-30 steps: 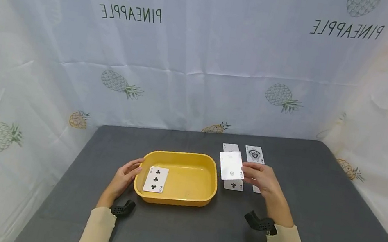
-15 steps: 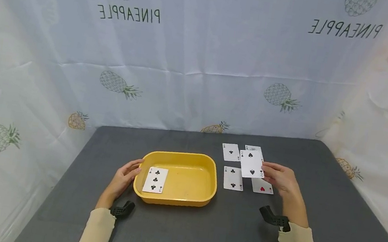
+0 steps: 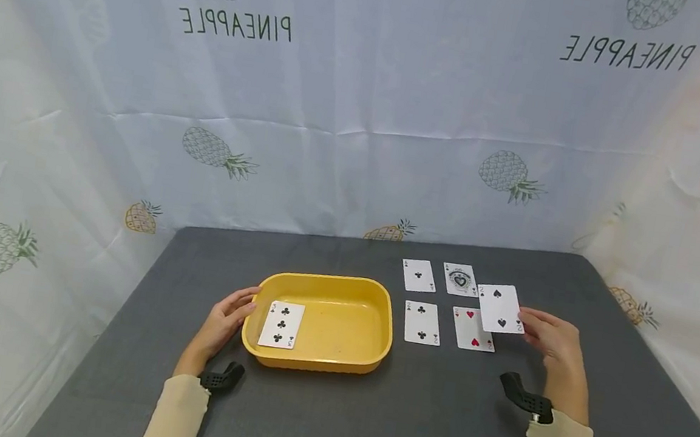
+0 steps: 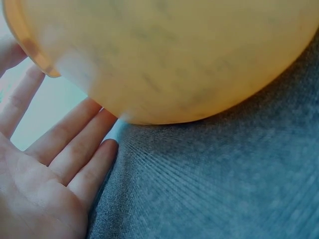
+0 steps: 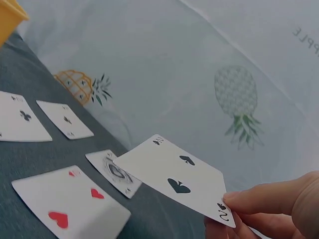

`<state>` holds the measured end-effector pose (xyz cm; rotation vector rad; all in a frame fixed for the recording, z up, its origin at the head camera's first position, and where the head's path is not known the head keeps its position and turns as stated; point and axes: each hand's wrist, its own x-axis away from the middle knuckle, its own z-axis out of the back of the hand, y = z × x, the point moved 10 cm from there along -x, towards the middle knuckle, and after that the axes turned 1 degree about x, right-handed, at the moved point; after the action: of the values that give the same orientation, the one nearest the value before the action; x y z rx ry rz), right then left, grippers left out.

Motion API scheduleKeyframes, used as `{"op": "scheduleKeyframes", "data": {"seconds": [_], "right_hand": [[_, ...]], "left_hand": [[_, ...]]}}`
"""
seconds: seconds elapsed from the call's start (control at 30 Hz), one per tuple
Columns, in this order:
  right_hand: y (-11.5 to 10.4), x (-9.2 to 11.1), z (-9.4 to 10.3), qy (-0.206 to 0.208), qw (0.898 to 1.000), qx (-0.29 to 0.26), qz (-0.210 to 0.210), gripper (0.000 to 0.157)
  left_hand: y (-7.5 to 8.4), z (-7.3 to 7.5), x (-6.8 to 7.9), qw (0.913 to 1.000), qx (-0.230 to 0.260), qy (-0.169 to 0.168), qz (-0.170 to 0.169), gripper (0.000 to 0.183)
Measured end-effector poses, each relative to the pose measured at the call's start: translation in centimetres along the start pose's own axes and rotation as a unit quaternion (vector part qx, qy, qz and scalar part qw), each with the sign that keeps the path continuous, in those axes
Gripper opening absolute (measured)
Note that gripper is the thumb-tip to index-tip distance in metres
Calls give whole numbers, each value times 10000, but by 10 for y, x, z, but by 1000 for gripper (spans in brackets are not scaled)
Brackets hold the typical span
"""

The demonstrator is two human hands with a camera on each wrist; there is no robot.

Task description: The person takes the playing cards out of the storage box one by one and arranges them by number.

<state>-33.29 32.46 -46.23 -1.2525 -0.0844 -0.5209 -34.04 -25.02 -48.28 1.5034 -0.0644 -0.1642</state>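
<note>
In the head view my right hand (image 3: 559,346) pinches a two of spades (image 3: 501,308) by its lower right corner. The card is tilted in the right wrist view, with thumb and fingers on its corner. It overlaps the two of hearts (image 3: 469,334) in the head view. My left hand (image 3: 223,321) touches the left side of a yellow tray (image 3: 329,365); its fingers (image 4: 82,144) lie fairly straight against the wall in the left wrist view. Inside the tray, at its left, lies a three of clubs (image 3: 278,335).
An ace of clubs (image 3: 419,277) and an ace of spades (image 3: 460,279) lie in a back row. A two of clubs (image 3: 422,323) lies in front, left of the two of hearts. Pale pineapple-print curtain (image 3: 343,173) rises behind the dark table (image 3: 361,429).
My right hand has carried the two of spades to the right, past the two of clubs and over the two of hearts. The left hand and the tray stay in place.
</note>
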Motion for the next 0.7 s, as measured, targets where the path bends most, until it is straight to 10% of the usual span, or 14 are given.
{"op": "scheduleKeyframes", "data": {"seconds": [0.1,0.23,0.37,0.7], "right_hand": [[15,-3,8,121,9993,-85,-331,59],[21,-10,15,176,9973,-663,-272,12],[26,-13,22,227,9934,-1103,-221,40],[47,-8,39,524,9822,-1718,-559,41]], "left_hand": [[0,0,0,10000,12,-6,-11,50],[-1,1,-1,10000,62,8,-33,49],[0,2,-1,9999,85,-15,-79,48],[0,1,0,10000,-8,-4,-12,47]]}}
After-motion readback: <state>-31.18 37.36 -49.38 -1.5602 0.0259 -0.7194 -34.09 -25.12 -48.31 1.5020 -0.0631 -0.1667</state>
